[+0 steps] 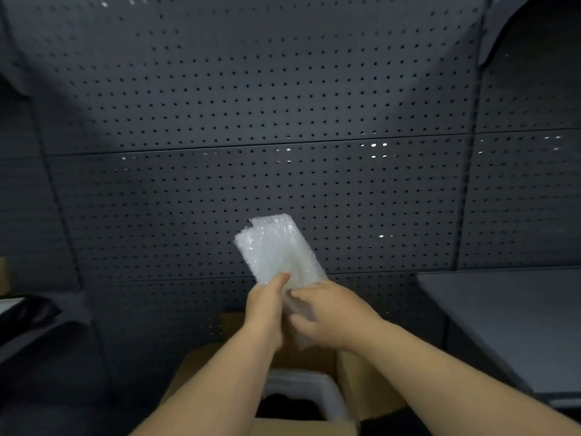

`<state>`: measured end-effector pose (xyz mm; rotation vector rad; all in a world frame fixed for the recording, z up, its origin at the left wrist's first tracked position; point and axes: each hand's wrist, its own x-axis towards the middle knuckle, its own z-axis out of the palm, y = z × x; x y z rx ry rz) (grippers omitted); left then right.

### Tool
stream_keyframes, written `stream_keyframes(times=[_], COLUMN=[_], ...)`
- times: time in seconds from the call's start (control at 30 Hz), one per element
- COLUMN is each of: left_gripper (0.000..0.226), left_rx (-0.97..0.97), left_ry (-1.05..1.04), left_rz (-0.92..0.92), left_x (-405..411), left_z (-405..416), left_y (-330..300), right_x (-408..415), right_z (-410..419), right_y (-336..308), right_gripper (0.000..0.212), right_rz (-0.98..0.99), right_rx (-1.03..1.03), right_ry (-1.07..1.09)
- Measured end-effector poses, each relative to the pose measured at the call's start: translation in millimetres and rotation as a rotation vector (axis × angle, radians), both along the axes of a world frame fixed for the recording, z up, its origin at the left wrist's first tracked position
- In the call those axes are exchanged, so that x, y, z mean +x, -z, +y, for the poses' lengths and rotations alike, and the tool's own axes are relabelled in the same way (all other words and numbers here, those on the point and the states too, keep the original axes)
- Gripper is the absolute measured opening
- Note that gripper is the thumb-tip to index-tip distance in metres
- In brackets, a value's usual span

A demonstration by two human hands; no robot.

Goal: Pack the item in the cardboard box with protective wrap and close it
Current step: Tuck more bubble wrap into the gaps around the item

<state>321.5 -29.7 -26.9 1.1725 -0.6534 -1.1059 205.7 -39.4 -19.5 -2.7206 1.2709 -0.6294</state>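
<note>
A flat item wrapped in clear bubble wrap (276, 248) is held up in front of the pegboard, tilted to the left. My left hand (265, 309) grips its lower end with the thumb on the front. My right hand (330, 313) holds the lower right part of the wrap. Below my forearms sits an open cardboard box (371, 385) with its flaps up. Inside it shows a white rim around a dark hollow (301, 385).
A dark grey pegboard wall (283, 121) fills the background. A grey tabletop (509, 322) lies at the right. Dark objects and a bit of cardboard (4, 275) sit at the left edge.
</note>
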Motion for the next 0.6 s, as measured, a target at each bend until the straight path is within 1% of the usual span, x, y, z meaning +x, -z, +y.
stream_keyframes(times=[0.07,0.13,0.17,0.2,0.23,0.27,0.3,0.33,0.4,0.47,0.6], left_gripper=[0.025,0.021,0.020,0.020,0.020,0.021,0.022,0.023,0.025,0.025,0.033], left_rx=[0.038,0.049,0.059,0.064,0.064,0.060,0.057,0.058,0.063,0.074,0.095], left_ry=[0.003,0.031,0.050,0.074,0.101,0.132,0.166,0.200,0.278,0.346,0.439], left_rz=[-0.039,-0.077,-0.100,-0.123,-0.141,-0.152,-0.158,-0.165,-0.180,-0.202,-0.224], left_x=[50,97,118,137,155,171,185,198,218,233,255], left_z=[9,16,20,24,28,32,36,38,43,48,50], left_y=[7,13,15,17,18,19,20,21,21,23,31], right_x=[32,60,74,87,101,113,124,134,146,153,162], right_z=[-1,-5,-7,-8,-8,-8,-6,-5,0,1,3], right_y=[2,5,8,11,14,18,22,26,32,36,43], right_gripper=[0.033,0.030,0.032,0.038,0.045,0.048,0.047,0.041,0.024,0.020,0.022], right_rz=[-0.180,-0.397,-0.463,-0.506,-0.539,-0.566,-0.603,-0.657,-0.813,-0.884,-0.858], right_rx=[0.074,0.051,0.082,0.180,0.329,0.503,0.671,0.824,1.055,1.155,1.187], right_ry=[0.051,0.191,0.256,0.292,0.296,0.273,0.224,0.169,0.071,0.003,-0.028])
